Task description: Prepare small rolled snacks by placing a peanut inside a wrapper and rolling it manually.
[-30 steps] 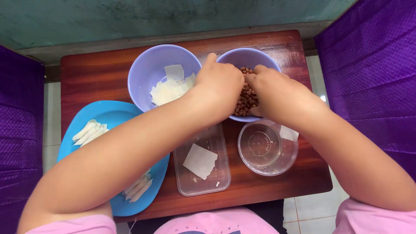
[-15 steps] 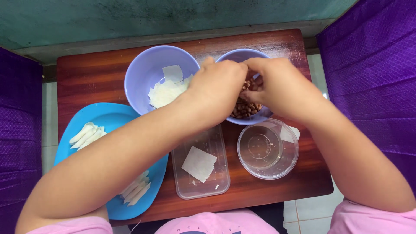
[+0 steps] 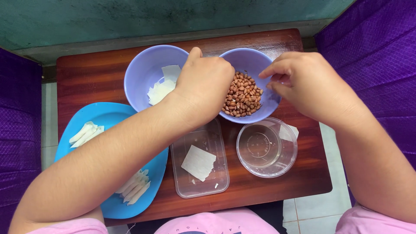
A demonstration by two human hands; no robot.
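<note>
The left hand (image 3: pixel 203 84) lay curled, knuckles up, on the near rim of the peanut bowl (image 3: pixel 268 102), its fingertips hidden, so whether it held anything could not be told. The right hand (image 3: pixel 305 82) hovered over the bowl's right edge, thumb and fingers pinched together above the peanuts (image 3: pixel 242 95) (what they pinched was too small to see). Left of it sat a second bowl (image 3: pixel 145 71) of white wrappers (image 3: pixel 162 86).

Lilac bowls (image 3: pixel 147 69), reddish-brown peanuts (image 3: pixel 242 95), blue plate (image 3: pixel 104 121), dark red-brown table (image 3: pixel 86 78).
</note>
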